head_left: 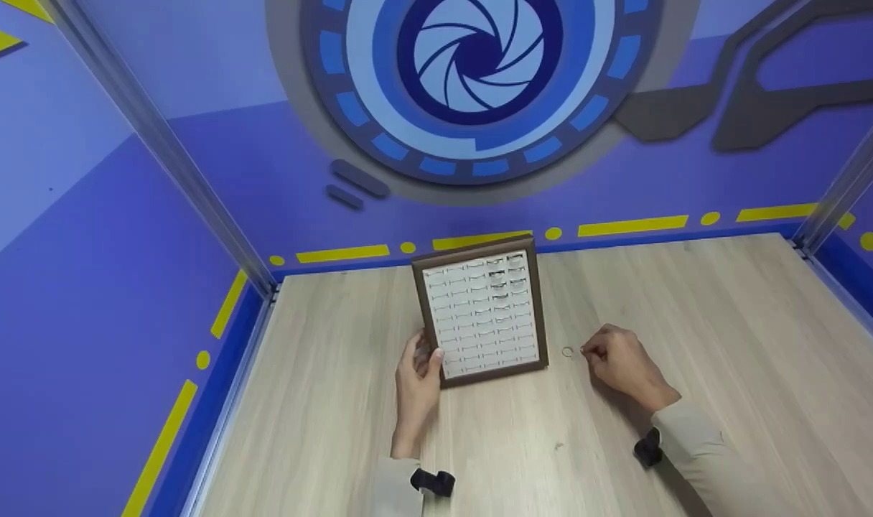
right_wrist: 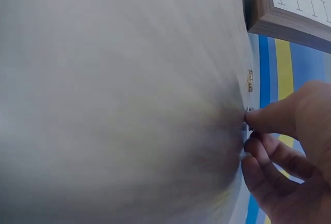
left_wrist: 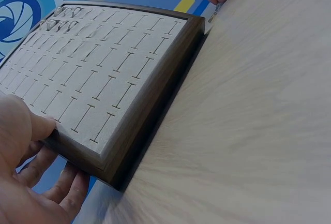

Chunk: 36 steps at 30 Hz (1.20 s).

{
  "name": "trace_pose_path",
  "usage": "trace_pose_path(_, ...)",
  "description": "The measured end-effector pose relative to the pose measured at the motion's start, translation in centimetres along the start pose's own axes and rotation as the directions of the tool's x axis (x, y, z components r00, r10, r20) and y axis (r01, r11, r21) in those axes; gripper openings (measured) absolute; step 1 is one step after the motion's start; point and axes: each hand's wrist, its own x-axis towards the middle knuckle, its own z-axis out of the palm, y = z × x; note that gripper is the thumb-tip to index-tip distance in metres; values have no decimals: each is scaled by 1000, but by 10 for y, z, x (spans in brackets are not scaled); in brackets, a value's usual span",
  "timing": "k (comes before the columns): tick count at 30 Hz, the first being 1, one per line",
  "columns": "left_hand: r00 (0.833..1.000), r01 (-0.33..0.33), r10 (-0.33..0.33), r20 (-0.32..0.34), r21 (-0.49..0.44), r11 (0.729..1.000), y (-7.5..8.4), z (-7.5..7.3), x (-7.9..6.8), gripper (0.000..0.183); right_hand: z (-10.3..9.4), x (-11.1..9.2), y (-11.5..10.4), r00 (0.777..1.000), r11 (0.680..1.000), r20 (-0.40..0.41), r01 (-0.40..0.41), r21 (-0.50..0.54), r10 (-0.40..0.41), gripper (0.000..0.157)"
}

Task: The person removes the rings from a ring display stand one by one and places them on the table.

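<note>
My left hand [head_left: 416,384] grips the lower left edge of a brown-framed ring display tray [head_left: 479,316], thumb on the front and fingers behind. The tray is tilted up, its white slotted face towards me. Several rings [head_left: 498,286] sit in slots at its upper right; most other slots look bare. To the right of the tray, my right hand [head_left: 623,364] is down at the tabletop, thumb and fingers pinching a small ring [right_wrist: 251,110], mostly hidden by the fingertips. Between that hand and the tray lies a gold-coloured ring [right_wrist: 250,80] on the table.
The pale wood-grain table [head_left: 321,402] runs back to a blue-purple printed wall [head_left: 221,165]. Metal profiles [head_left: 164,143] edge the corners. A tiny light speck [head_left: 559,446] shows on the tabletop in front of the right hand. Black bands [head_left: 433,482] circle both wrists.
</note>
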Motion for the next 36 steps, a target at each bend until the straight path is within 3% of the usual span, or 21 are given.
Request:
trace_pose_path(12, 1000, 13, -13, -4, 14, 1000, -2, -1, -1, 49, -2, 4, -5, 1000, 1000, 7, -1, 24, 0, 13)
trace_pose_path(20, 1000, -2, 2, -6, -12, 1000, -2, 0, -1, 49, -12, 18, -17, 1000, 999, 14, -21, 31, 20, 15)
trace_pose_path(36, 1000, 8, -8, 4, -13, 1000, 1, 1, -1, 51, -31, 52, -58, 995, 995, -90, 60, 79, -53, 19)
